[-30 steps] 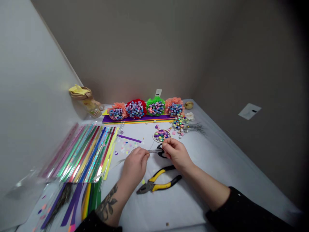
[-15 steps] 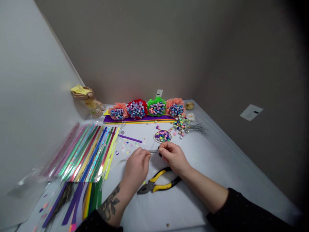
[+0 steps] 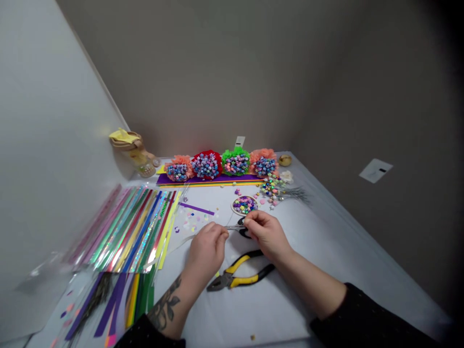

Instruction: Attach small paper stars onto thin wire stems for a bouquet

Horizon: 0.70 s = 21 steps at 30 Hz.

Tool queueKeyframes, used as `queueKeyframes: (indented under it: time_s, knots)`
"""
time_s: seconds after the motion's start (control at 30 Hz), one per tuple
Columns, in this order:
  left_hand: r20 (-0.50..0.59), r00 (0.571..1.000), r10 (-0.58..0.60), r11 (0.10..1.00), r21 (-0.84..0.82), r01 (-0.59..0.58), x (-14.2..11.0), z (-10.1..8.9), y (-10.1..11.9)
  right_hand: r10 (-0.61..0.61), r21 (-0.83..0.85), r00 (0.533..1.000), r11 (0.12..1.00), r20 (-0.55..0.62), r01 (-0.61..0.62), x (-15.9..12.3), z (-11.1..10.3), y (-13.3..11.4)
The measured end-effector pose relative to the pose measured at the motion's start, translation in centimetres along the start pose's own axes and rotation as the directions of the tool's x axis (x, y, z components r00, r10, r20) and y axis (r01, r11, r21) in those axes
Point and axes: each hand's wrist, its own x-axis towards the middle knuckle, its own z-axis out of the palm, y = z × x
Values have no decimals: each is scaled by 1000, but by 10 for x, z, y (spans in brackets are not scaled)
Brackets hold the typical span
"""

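My left hand (image 3: 208,249) is pinched closed, and a thin pale strip (image 3: 184,240) trails from it to the left. Just right of it my right hand (image 3: 267,234) has thumb and forefinger pressed together; whatever lies between them is too small to make out. Scissors (image 3: 242,228) with black handles show between the two hands, their blades pointing at the left fingertips and partly covered. Below the hands rest pliers (image 3: 232,280) with yellow and black grips, jaws toward the left. A round dish (image 3: 232,209) of small colourful paper stars stands just beyond my right hand.
Packs of shiny coloured strips (image 3: 126,232) cover the left side, with loose strips and dark wires (image 3: 94,302) below. Several tissue-paper bouquets of stars (image 3: 206,164) line the back. Star-tipped wires (image 3: 295,193) lie right of the dish. A purple strip (image 3: 197,209) lies near scattered confetti.
My right hand has shifted slightly right, away from the left hand, and more of the scissors' black handles shows. The left hand stays nearly in place.
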Motion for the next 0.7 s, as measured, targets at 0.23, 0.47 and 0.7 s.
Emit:
queueKeyframes:
  time_s: [0.23, 0.47, 0.7]
  knots:
    - [-8, 1000, -9, 1000, -8, 9, 0, -2, 0, -32, 82, 999, 996, -7, 32, 4, -5, -5]
    - [2, 1000, -26, 1000, 1, 26, 1, -3, -3, -19, 174, 999, 984, -29, 24, 8, -9, -6]
    - [-225, 968, -115, 993, -53, 105, 6, -11, -17, -82, 217, 970, 967, -230, 133, 20, -26, -12]
